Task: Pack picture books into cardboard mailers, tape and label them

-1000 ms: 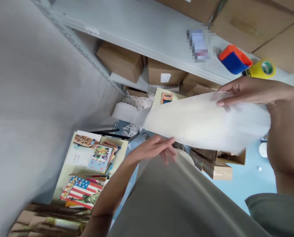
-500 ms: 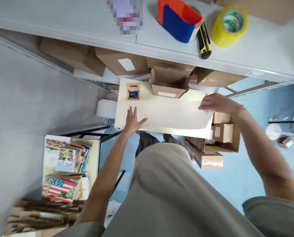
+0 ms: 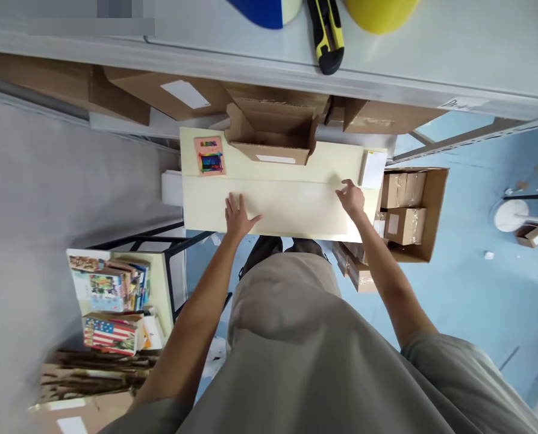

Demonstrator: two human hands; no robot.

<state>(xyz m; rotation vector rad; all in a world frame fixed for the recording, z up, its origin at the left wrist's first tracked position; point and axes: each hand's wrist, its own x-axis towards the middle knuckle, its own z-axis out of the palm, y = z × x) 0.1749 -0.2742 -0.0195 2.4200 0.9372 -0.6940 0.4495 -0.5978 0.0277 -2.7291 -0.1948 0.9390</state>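
One long sheet of paper (image 3: 291, 208) on the near part of the counter (image 3: 336, 161) could skew or crease if the spread left hand (image 3: 238, 220) presses unevenly. Its long axis runs left to right, along the counter; left grip is open over it, and the right hand's (image 3: 352, 198) bent fingers stand apart, visibly holding nothing, near its right end.

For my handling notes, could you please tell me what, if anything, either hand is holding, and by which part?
Nothing appears held: the left hand is spread over the pale sheet; the right hand is half-curled, visibly without an object.
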